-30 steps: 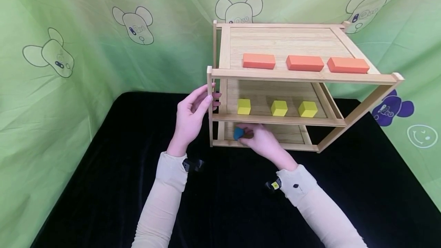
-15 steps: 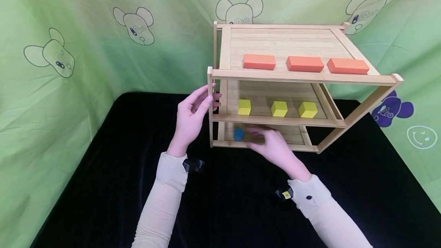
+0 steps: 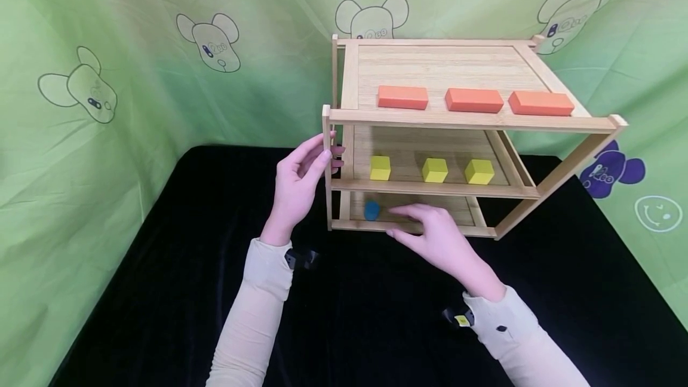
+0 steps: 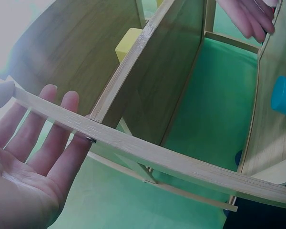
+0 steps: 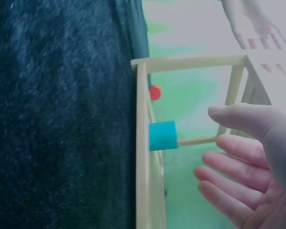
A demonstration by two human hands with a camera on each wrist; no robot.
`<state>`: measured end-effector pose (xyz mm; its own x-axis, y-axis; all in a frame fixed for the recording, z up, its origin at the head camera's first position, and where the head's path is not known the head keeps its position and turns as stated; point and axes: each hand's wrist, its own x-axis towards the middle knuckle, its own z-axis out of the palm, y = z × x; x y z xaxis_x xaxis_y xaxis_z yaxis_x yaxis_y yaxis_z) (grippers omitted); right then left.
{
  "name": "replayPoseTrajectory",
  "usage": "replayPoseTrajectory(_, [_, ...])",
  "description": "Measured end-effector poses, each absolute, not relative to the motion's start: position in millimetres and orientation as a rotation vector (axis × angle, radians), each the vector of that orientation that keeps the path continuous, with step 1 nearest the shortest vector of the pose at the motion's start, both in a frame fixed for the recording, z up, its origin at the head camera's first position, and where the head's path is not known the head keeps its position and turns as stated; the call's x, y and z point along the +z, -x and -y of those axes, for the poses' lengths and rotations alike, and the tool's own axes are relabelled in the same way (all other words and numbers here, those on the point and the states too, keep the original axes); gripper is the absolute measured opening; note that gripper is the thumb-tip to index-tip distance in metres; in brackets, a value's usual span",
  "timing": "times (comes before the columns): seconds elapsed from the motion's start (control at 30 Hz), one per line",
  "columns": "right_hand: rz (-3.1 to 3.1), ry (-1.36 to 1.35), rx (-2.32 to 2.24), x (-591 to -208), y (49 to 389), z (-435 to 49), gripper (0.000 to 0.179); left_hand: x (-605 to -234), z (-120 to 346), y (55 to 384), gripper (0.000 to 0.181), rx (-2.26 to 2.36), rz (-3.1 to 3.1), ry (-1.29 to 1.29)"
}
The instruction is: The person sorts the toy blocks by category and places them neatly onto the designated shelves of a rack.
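Note:
A blue cylinder [image 3: 371, 210] stands near the left end of the bottom tier of a three-tier wooden shelf [image 3: 430, 117]. To its right is my right hand [image 3: 438, 235], apart from it; thumb and fingers are spread with nothing between them, as the right wrist view also shows. My left hand [image 3: 297, 181] holds the shelf's front left post [image 3: 326, 166], the thumb in front and the fingers reaching behind it. In the left wrist view those fingers [image 4: 62, 129] pass behind the post, and the blue cylinder [image 4: 283, 97] appears at the right edge.
Three orange blocks [image 3: 402, 97] lie in a row along the top tier's front. Three yellow cubes [image 3: 380, 168] sit on the middle tier. Black cloth [image 3: 349, 315] covers the table, and a green printed curtain [image 3: 269, 76] hangs behind. A small red round thing [image 5: 155, 92] shows in the right wrist view.
My right hand has let go of the blue cylinder and drawn back to the right and toward me, its fingers spreading. The cylinder stays on the bottom tier. The left hand has not moved.

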<state>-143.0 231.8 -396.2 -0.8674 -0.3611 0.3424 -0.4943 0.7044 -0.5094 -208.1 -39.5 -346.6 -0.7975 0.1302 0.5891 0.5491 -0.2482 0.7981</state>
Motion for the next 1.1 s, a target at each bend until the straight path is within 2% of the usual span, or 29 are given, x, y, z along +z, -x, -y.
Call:
replayPoseTrajectory(0.67, [2.269,-0.781,0.894,-346,121,-247,0.042,-347,40,209,0.032,-2.123,1.726,0.820])
replayPoseTrajectory(1.1, [2.132,-0.674,0.880,-297,101,-254,0.029,-347,40,209,0.033,-2.119,1.722,0.831])
